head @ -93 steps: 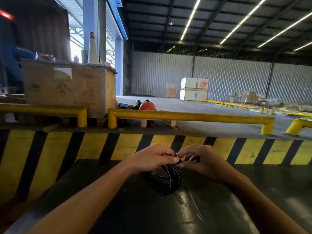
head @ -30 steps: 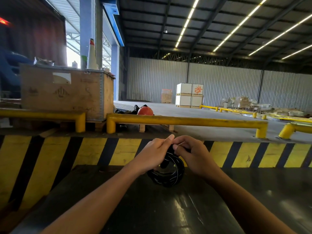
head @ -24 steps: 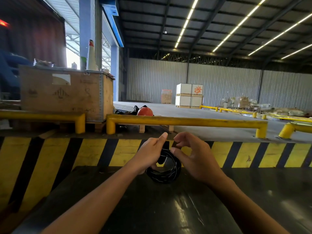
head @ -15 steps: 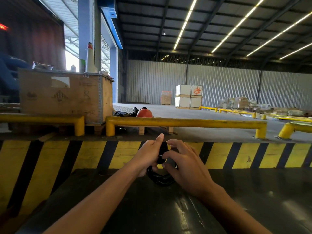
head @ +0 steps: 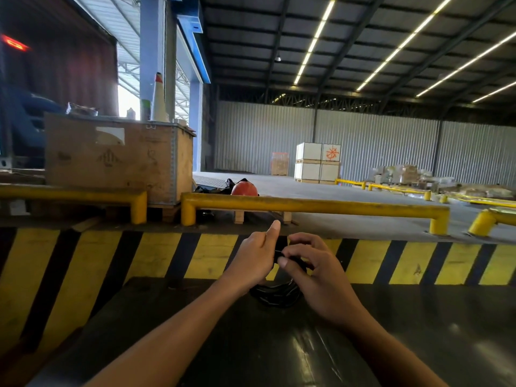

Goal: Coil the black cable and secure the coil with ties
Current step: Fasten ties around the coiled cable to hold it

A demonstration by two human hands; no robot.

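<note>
Both hands (head: pixel 290 263) grip black cable (head: pixel 275 294); yellow rail (head: pixel 321 205), orange helmet (head: pixel 244 189) beyond

Arms: two bare forearms, no sleeve in view on either, entering from 7 and 5 o'clock.
Left hand (head: pixel 255 261): bare, no glove, ring or watch visible; thumbnail short and plain.
Right hand (head: pixel 315 270): bare, no glove or ring visible; wrist without band; fingernails short, unpainted.
</note>
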